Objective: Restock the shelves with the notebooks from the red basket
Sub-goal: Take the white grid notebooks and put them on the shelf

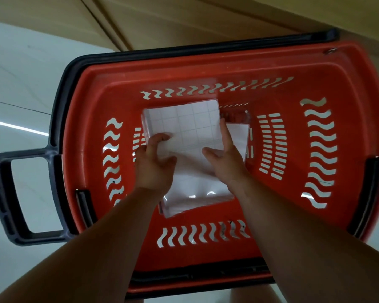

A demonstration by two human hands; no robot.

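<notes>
Holds the top notebook (184,123), white with a grid-lined cover and clear wrap, at the centre of the frame, low inside the red basket (206,62). Takes it from both side edges at once, likely on account of the slick wrap and to keep the thin book flat and square. Closes the left hand (155,165) round the left edge, thumb on the cover and fingers curled beneath. Sets the right hand (227,160) on the right edge, forefinger laid straight along it and thumb pressed onto the cover, so pinching the book too rather than spread wide. Cannot tell whether gripping one book or several stacked together. Just beneath, toward the lower centre: more wrapped notebooks (195,195) lying flat on the basket bottom, and a further notebook (239,136) showing to the right of the right hand. All laid flat, probably for taking off a layer at a time. By the look of it, at the pick-up step, with plenty left to shelve. Further out: dark grey handle (20,193) folded down at the left of the frame, clear of the reaching arms. Pale tiled floor (20,84) in the upper left. Wooden panelling (184,18) across the top, with no stocked shelf in view.
</notes>
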